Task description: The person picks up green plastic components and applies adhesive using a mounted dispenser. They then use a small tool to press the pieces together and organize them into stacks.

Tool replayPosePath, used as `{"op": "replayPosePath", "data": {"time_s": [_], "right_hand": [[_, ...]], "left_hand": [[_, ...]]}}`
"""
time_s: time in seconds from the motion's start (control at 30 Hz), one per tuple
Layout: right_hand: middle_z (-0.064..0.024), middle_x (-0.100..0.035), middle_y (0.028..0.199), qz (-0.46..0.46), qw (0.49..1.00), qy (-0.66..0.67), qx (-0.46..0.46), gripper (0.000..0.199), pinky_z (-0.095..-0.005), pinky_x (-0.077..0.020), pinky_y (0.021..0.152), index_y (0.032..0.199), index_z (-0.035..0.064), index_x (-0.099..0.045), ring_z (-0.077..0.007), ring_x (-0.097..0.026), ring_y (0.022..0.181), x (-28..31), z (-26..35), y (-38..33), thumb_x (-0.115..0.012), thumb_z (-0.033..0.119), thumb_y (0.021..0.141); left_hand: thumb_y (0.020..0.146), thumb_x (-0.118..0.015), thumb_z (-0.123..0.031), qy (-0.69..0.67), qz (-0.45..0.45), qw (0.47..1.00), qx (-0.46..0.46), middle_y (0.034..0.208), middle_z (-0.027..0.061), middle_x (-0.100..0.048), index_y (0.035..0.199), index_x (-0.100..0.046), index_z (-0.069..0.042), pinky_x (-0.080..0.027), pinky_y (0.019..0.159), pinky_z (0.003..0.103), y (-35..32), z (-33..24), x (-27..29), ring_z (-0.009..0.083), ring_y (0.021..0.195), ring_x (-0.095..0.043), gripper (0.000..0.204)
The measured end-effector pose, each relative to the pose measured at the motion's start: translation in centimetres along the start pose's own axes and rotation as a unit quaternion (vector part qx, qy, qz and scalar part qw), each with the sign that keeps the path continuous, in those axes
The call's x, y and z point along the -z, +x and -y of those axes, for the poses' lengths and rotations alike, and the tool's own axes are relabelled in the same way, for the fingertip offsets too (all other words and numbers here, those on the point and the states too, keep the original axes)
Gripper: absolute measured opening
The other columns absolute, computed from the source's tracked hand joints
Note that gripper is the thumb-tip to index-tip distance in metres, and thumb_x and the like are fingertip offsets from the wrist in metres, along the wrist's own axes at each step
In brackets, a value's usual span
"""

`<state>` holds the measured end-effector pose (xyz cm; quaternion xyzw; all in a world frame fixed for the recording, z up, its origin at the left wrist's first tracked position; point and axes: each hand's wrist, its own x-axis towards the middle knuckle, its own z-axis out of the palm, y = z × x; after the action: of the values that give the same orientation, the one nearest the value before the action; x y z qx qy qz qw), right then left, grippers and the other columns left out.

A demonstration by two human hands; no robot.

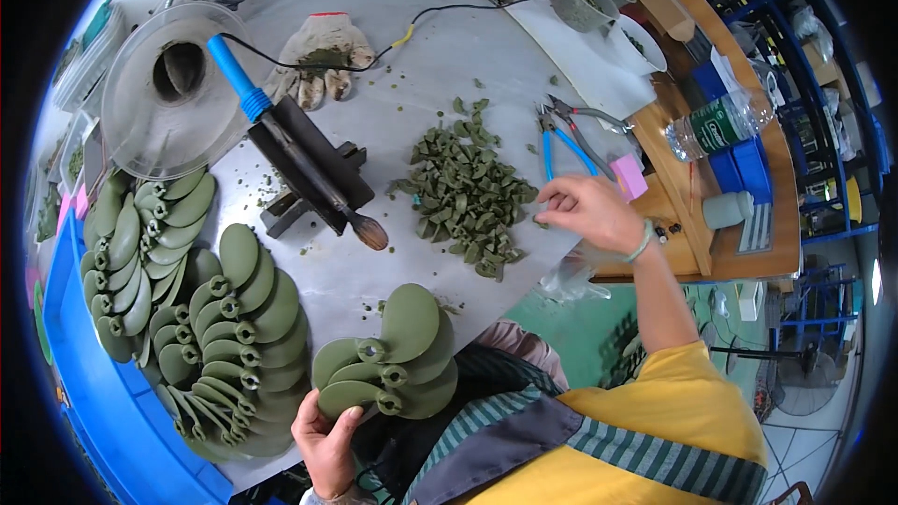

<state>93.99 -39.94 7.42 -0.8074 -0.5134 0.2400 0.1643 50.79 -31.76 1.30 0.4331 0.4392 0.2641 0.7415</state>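
Hands well apart: left hand (327,451) pinching a green two-lobed piece (348,396); right hand's (591,213) grip unclear, green scrap heap (472,189) just left of it.

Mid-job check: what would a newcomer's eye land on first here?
Probably the overlapping rows of green propeller-shaped pieces along the table's left side, with a smaller stack held by the left hand at the near edge. Next, the heap of small green scraps mid-table, just left of the right hand. Left of that heap, a bright blue handle slants from a dark stand.
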Motion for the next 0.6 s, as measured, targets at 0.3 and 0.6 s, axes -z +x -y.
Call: {"op": "replayPosePath", "data": {"time_s": [0.3, 0.6], "right_hand": [[-0.0140, -0.070, 0.094, -0.148, 0.988, 0.049, -0.003, 0.018, -0.0324, -0.0553, 0.073, 0.102, -0.0016, -0.067, -0.0221, -0.071, 0.080, -4.0, 0.6, -1.5, -0.068, 0.011, 0.089], [-0.0087, -0.070, 0.101, -0.061, 0.927, 0.371, 0.004, 0.021, -0.0282, -0.0572, 0.080, 0.115, -0.0055, -0.066, -0.0145, -0.069, 0.089, -3.4, 5.5, -0.5, -0.062, 0.000, 0.095]], "left_hand": [[0.084, -0.071, 0.008, -0.029, -0.023, 0.999, -0.009, 0.113, 0.0111, -0.069, 0.126, -0.056, 0.009, -0.052, 0.090, 0.029, 0.3, 0.1, -0.2, 0.0164, 0.100, -0.066, 0.045], [0.087, -0.069, 0.006, -0.043, -0.011, 0.999, -0.012, 0.113, 0.0108, -0.069, 0.127, -0.057, 0.009, -0.051, 0.090, 0.027, 0.9, -0.8, -0.6, 0.0142, 0.100, -0.066, 0.042]]}}
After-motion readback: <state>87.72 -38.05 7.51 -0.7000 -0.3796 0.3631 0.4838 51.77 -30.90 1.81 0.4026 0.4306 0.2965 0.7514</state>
